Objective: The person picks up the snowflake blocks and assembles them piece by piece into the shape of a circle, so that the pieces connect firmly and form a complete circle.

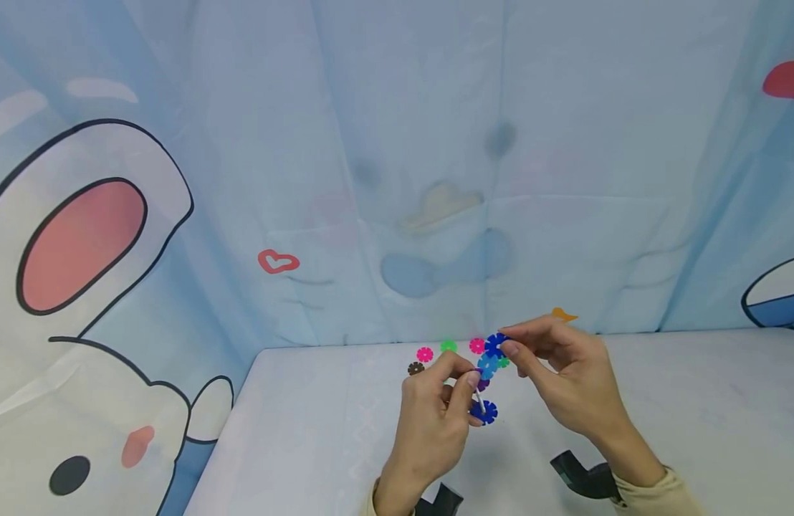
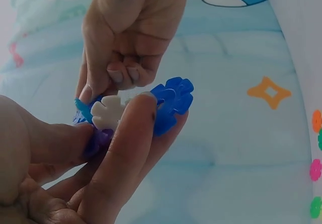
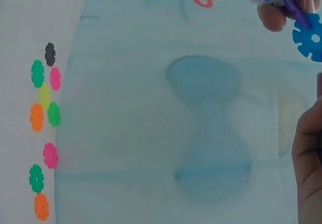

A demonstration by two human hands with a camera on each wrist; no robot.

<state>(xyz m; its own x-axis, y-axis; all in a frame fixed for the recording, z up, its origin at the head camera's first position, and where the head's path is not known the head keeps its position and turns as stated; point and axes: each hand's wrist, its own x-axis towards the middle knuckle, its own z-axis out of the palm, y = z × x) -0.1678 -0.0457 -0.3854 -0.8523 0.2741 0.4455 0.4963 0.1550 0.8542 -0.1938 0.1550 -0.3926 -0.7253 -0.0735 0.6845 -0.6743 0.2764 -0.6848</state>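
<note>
Above a white table (image 1: 694, 401) my two hands hold a small chain of snowflake-shaped plastic discs (image 1: 487, 369). My left hand (image 1: 468, 380) pinches its lower part; in the left wrist view a white disc (image 2: 105, 112) and a purple disc (image 2: 98, 141) sit between thumb and fingers, with a dark blue disc (image 2: 171, 103) behind the fingertips. My right hand (image 1: 509, 351) pinches the top blue disc (image 1: 496, 345) with curled fingers. The right wrist view shows a light blue disc (image 3: 308, 36) of the chain at the top right.
Loose discs lie along the table's far edge: pink (image 1: 425, 354), green (image 1: 448, 346), pink (image 1: 477, 346), brown (image 1: 415, 368), and several more (image 3: 44, 108) in the right wrist view. A blue cartoon-printed cloth (image 1: 436, 179) hangs behind the table.
</note>
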